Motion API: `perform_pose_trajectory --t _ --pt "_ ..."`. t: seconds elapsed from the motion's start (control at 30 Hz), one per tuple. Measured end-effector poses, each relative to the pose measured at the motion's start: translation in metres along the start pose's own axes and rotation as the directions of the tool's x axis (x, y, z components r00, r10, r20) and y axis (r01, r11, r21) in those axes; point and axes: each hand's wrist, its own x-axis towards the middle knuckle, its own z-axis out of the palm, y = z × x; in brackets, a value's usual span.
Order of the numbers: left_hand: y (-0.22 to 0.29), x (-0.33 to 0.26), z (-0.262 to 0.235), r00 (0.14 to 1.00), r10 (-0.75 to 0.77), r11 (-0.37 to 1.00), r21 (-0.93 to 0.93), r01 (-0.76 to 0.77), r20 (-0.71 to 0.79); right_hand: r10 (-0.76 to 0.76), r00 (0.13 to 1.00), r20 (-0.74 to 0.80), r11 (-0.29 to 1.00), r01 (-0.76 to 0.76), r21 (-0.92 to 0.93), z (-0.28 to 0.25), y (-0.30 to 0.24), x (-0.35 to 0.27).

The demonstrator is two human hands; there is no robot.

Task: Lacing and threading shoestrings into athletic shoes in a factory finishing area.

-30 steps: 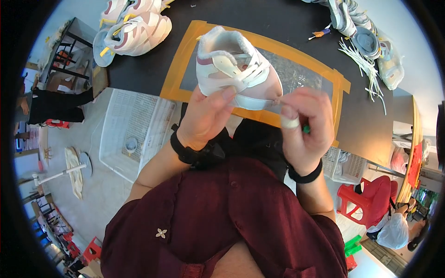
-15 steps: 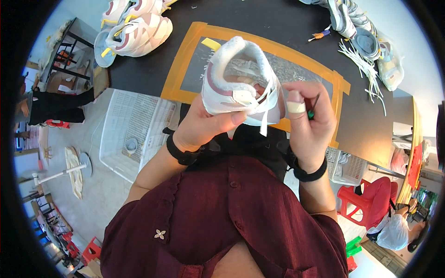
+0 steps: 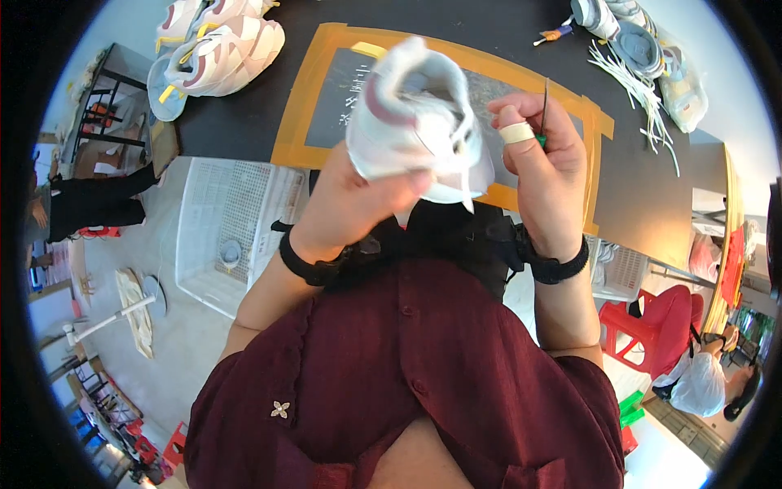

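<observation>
My left hand is closed on the lower side of a white and pink sneaker, held up over the front edge of the table and blurred by motion. Its plush collar faces up, and a white lace end hangs from the front. To the right of the sneaker and apart from it, my right hand grips a green-handled awl. The thin metal shaft points up past the fingers, while most of the handle is hidden in the palm. Pale tape wraps the right thumb.
Orange tape frames a grey sheet on the dark table. Several sneakers stand back left. White laces and grey shoe parts lie at the right. White crates flank me; a person sits far right.
Sneaker and left hand have moved slightly up in the picture and blurred. My right hand has tipped up, so the awl's shaft now shows above the fingers.
</observation>
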Motion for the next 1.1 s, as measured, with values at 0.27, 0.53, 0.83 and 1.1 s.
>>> perform_pose_trajectory --t 0.27,0.53,0.83,1.1 --pt "-0.014 0.003 0.005 0.992 -0.068 0.949 -0.314 0.031 -0.106 -0.375 0.908 0.188 0.807 0.42 -0.416 0.007 0.005 -0.014" --pt "-0.009 -0.003 0.008 0.998 0.019 1.0 -0.018 -0.02 -0.066 -0.313 0.95 -0.022 0.874 0.279 -0.398 0.014 0.011 -0.022" --pt "-0.004 0.006 0.006 0.918 0.335 0.708 0.587 -0.393 0.211 -0.014 0.998 -0.066 0.969 -0.002 -0.247 0.011 -0.003 -0.012" --pt "-0.01 -0.007 -0.011 0.994 0.01 1.0 0.018 -0.012 0.113 0.002 0.997 0.078 0.912 0.03 -0.409 0.005 0.001 -0.012"
